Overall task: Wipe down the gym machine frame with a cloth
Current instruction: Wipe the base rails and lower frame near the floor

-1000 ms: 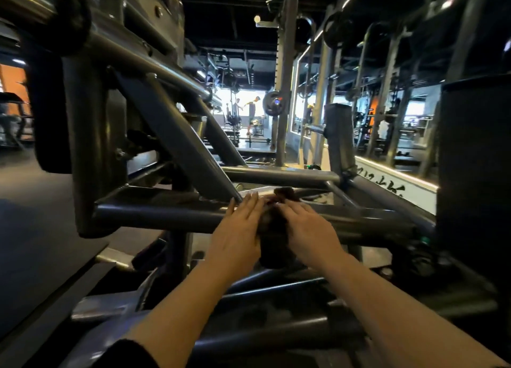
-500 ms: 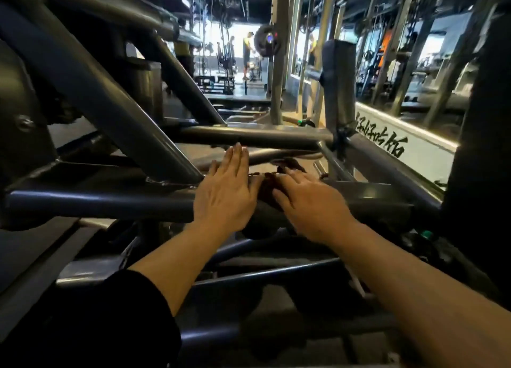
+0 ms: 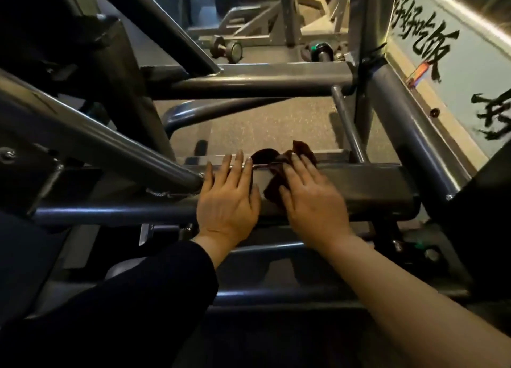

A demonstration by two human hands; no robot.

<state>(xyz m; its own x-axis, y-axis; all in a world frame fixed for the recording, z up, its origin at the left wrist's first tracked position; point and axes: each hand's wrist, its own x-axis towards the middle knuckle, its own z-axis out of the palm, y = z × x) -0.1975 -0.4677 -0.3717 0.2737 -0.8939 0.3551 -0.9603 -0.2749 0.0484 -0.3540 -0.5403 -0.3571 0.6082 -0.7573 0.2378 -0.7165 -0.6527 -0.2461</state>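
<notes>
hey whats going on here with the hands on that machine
A person is wiping a gym machine's flat grey steel crossbar. The right hand presses a crumpled dark brown cloth onto the bar with straight fingers. The left hand lies flat on the bar beside it, next to a welded diagonal tube.

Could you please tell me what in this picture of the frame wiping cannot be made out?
- Cloth, head view: mostly covered by the right hand; its full extent is hidden.
- Left hand: whether its fingers touch the cloth is unclear.
- Bar under both hands: surface there is hidden.
- Wall lettering: cut off by the right edge.
- Lower frame: too dark to read.
</notes>
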